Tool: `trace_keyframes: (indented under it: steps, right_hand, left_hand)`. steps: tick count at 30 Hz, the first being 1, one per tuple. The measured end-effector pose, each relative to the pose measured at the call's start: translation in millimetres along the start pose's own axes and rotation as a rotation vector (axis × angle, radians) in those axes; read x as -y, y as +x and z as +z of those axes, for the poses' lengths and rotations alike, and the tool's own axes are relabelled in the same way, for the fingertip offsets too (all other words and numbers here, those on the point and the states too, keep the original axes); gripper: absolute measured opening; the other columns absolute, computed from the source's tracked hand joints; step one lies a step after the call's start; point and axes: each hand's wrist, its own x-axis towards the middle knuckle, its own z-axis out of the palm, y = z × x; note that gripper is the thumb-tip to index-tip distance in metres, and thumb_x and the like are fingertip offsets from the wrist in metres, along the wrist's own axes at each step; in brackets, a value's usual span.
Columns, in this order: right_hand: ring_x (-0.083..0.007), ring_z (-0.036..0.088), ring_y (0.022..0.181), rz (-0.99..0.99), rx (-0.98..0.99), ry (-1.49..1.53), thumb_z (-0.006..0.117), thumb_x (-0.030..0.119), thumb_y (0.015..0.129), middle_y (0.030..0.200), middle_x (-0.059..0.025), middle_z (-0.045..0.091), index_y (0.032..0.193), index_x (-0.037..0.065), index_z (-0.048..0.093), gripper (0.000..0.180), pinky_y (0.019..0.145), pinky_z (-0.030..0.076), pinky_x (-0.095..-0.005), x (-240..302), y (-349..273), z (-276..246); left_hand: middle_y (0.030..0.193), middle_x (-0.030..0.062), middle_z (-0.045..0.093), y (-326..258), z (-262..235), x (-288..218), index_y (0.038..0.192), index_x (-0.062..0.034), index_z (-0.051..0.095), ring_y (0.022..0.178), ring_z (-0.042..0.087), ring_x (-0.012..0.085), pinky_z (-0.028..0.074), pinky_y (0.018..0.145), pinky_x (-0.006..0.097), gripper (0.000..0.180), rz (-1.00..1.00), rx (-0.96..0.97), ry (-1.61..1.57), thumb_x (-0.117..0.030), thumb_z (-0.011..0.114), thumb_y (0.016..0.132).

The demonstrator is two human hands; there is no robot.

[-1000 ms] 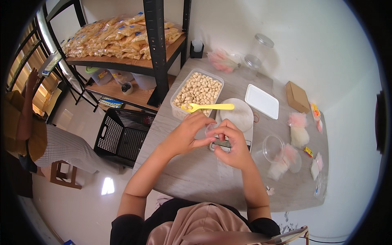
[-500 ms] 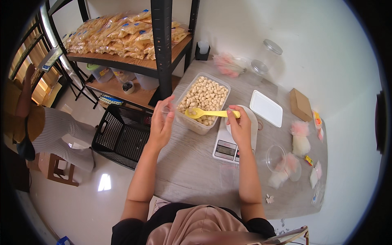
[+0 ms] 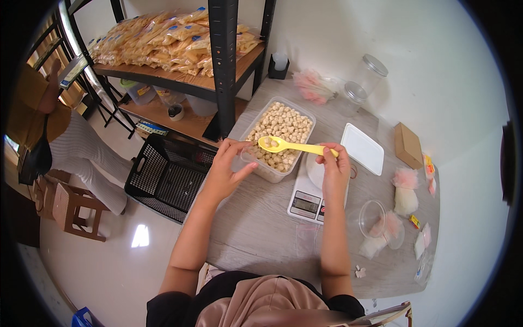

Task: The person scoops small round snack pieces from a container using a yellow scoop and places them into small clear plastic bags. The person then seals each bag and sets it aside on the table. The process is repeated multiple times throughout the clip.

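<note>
My right hand (image 3: 336, 166) grips the handle of a yellow plastic spoon (image 3: 299, 146). A few small, pale round balls lie in its bowl, over a clear tub (image 3: 279, 174) filled with more pale balls (image 3: 283, 122). At the tub's near left corner, my left hand (image 3: 226, 169) holds what looks like a small clear plastic bag (image 3: 248, 156), its thumb and fingers spread around it. Just below my right hand stands a white kitchen scale (image 3: 305, 199) with a round platform, partly hidden by that hand.
A white lid (image 3: 362, 148) and a cardboard box (image 3: 407, 145) lie to the right. Clear round containers (image 3: 372, 215) and bundles of small bags (image 3: 406, 196) sit nearer. Left are a black crate (image 3: 169, 177), a shelf of filled bags (image 3: 158, 46) and a person (image 3: 81, 144) beside a stool.
The spoon has risen from among the balls, carrying a few. My left hand has moved right with the clear plastic, closer to the spoon's bowl.
</note>
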Motion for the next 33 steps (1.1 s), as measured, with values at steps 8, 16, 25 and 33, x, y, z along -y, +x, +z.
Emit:
trace_keyframes:
  steps: [8,16,25,33]
  right_hand:
    - [-0.0097,0.058,0.073,-0.215,0.162,-0.159,0.059,0.005,0.087,0.095,-0.0071,0.064,0.105,0.002,0.059,0.018,0.064,0.044,-0.0227,59,-13,25]
    - [-0.0172,0.062,0.077,-0.684,0.005,-0.515,0.056,0.003,0.088,0.095,-0.0102,0.065,0.115,0.0,0.055,0.028,0.066,0.048,-0.0285,80,-23,31]
    - [-0.0237,0.062,0.074,-0.575,0.183,-0.569,0.05,0.004,0.091,0.089,-0.0132,0.062,0.114,0.004,0.055,0.024,0.065,0.048,-0.031,50,-5,36]
    - [-0.0098,0.056,0.065,-0.237,-0.008,-0.223,0.048,0.007,0.094,0.086,-0.0092,0.062,0.112,-0.001,0.049,0.02,0.06,0.046,-0.0248,10,-4,16]
  left_hand:
    - [0.1,0.0095,0.051,-1,3,3,0.114,-0.0023,0.057,0.095,0.052,0.0245,0.043,0.085,0.034,0.046,0.027,0.029,0.043,-0.02,0.075,0.076]
    - [0.1,0.0105,0.051,-1,0,5,0.114,-0.0001,0.056,0.095,0.052,0.0252,0.043,0.086,0.034,0.044,0.077,0.053,0.087,-0.019,0.072,0.078]
    - [0.099,0.0114,0.05,0,-3,1,0.117,-0.001,0.056,0.095,0.051,0.0249,0.042,0.087,0.033,0.041,0.086,-0.01,0.089,-0.018,0.068,0.081]
    - [0.099,0.0126,0.05,0,-3,-2,0.123,-0.0005,0.05,0.094,0.051,0.0257,0.041,0.088,0.034,0.043,0.031,-0.047,0.032,-0.02,0.063,0.086]
